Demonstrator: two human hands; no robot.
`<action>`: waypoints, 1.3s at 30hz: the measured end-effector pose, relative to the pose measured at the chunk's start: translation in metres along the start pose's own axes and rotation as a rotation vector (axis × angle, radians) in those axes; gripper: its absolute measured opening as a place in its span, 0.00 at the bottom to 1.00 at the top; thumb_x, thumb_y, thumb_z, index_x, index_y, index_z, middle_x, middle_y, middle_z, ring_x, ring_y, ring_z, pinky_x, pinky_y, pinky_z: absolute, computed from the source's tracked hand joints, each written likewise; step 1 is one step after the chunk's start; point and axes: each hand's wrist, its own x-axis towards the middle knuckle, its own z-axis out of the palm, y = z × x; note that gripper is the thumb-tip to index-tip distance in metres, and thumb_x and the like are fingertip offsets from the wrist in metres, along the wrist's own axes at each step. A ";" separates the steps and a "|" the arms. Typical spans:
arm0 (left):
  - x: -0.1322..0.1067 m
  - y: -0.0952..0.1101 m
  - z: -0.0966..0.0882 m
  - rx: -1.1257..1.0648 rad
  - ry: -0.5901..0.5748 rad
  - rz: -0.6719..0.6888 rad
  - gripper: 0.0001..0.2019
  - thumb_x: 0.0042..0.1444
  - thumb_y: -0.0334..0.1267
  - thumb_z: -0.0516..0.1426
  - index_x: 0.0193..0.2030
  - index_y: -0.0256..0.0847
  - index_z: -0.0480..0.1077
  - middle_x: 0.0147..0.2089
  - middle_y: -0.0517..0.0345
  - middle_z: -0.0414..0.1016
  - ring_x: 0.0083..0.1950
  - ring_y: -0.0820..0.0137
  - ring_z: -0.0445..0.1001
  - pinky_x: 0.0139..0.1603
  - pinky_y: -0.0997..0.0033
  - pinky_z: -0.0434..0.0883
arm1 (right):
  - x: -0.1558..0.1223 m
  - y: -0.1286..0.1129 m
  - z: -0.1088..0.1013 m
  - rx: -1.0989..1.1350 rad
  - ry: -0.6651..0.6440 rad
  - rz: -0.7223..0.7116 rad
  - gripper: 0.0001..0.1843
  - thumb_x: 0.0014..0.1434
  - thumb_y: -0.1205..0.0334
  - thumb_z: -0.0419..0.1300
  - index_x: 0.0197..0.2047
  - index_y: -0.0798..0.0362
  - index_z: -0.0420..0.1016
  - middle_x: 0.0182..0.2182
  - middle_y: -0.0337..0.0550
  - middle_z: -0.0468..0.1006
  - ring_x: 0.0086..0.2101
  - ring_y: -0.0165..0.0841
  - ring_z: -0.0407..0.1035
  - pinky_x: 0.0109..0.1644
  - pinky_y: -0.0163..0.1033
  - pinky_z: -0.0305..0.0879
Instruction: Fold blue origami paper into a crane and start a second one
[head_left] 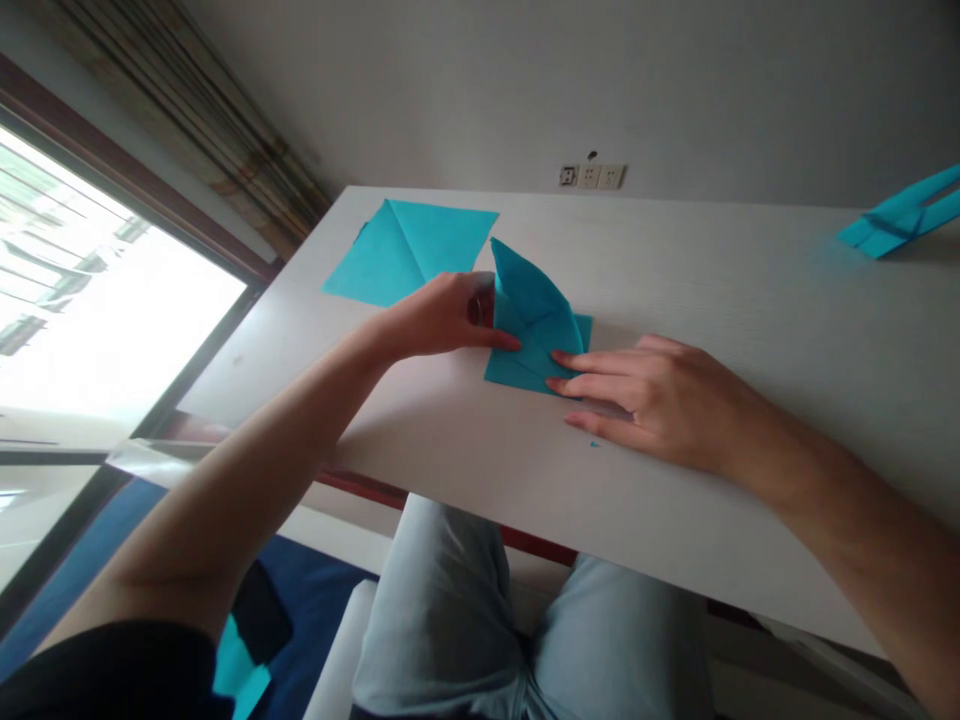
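Left hand pinches the raised flap of the half-folded teal paper; right hand pins its base, fingers pressed flat together. If the right hand eases, the sheet likely skids on the white table and the crease goes crooked.

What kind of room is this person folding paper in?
Probably a home or dormitory room: a plain white wooden desk against a white wall with power sockets, beside a large window with striped curtains.

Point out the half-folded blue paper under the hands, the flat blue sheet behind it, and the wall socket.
half-folded blue paper [534,300]: head view, on its raised flap.
flat blue sheet [409,250]: head view, mid-sheet near the crease.
wall socket [592,176]: head view, middle plate.
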 end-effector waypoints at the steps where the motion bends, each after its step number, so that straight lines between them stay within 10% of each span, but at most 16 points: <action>1: 0.003 0.000 -0.004 -0.004 -0.035 -0.003 0.23 0.60 0.56 0.80 0.41 0.44 0.77 0.36 0.59 0.82 0.36 0.67 0.76 0.36 0.65 0.67 | 0.000 0.000 0.000 -0.006 -0.002 -0.005 0.20 0.90 0.54 0.61 0.70 0.47 0.93 0.75 0.51 0.88 0.66 0.53 0.91 0.55 0.60 0.85; 16: 0.022 -0.020 -0.003 -0.424 0.068 0.121 0.19 0.65 0.49 0.79 0.52 0.41 0.80 0.48 0.54 0.86 0.38 0.72 0.76 0.38 0.70 0.72 | 0.006 -0.009 -0.008 -0.076 0.109 -0.050 0.19 0.89 0.59 0.60 0.58 0.48 0.95 0.63 0.50 0.97 0.49 0.46 0.96 0.49 0.57 0.90; 24: 0.030 -0.020 0.001 -0.469 0.080 0.089 0.18 0.76 0.50 0.75 0.44 0.42 0.77 0.37 0.61 0.77 0.34 0.74 0.71 0.34 0.71 0.66 | 0.007 -0.007 -0.007 -0.048 0.106 -0.065 0.21 0.90 0.57 0.58 0.59 0.48 0.95 0.63 0.52 0.96 0.51 0.48 0.96 0.48 0.60 0.91; 28: 0.035 -0.028 0.009 -0.465 0.151 0.126 0.12 0.77 0.41 0.73 0.58 0.43 0.79 0.43 0.58 0.81 0.35 0.73 0.76 0.36 0.70 0.72 | 0.006 -0.005 -0.005 -0.025 0.082 -0.059 0.21 0.90 0.56 0.58 0.61 0.48 0.95 0.64 0.53 0.96 0.53 0.51 0.96 0.49 0.61 0.91; 32: 0.040 -0.044 0.015 -0.350 0.286 0.294 0.29 0.71 0.36 0.74 0.73 0.47 0.72 0.53 0.56 0.85 0.37 0.73 0.78 0.36 0.71 0.75 | 0.003 -0.002 -0.006 -0.011 0.058 -0.034 0.21 0.89 0.54 0.59 0.62 0.46 0.95 0.66 0.52 0.95 0.52 0.53 0.95 0.50 0.63 0.90; 39: 0.033 -0.046 0.009 -0.182 0.290 0.536 0.07 0.77 0.42 0.71 0.56 0.44 0.83 0.56 0.50 0.89 0.53 0.64 0.89 0.52 0.64 0.83 | -0.011 0.023 -0.016 0.038 0.027 -0.053 0.21 0.89 0.50 0.59 0.60 0.42 0.97 0.64 0.48 0.96 0.53 0.56 0.94 0.53 0.67 0.88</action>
